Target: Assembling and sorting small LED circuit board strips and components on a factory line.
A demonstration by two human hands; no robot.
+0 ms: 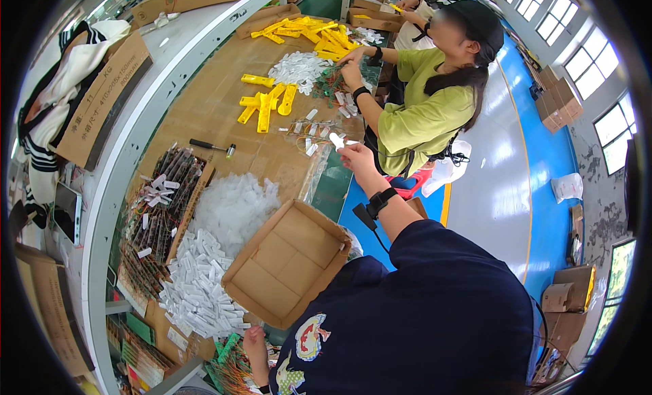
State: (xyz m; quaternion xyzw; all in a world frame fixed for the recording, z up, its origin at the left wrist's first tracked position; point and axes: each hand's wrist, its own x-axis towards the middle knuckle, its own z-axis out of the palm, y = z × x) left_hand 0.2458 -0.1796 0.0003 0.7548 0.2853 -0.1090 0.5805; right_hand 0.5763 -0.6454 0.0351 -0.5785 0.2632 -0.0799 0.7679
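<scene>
White plastic piece (336, 140), one: at one o'clock from the open carton, near the bench (255, 150) edge; pinched in the fingers of the right hand (358, 158); a loose pinch could drop it to the floor. Wired white pieces (312, 129), loose group: twelve o'clock; thin leads could snag or tangle if one is pulled carelessly. Open carton (288, 256), brown: at clock centre, close to the torso; a nudge could shift it. White parts heap (200, 286): between eight and nine; likely to slide if the carton pushes it. Left hand (256, 344): between six and seven; fingers curled, contents cannot be told; wires (231, 368) just beside could catch. Hammer (212, 147): eleven, lying apart.
</scene>
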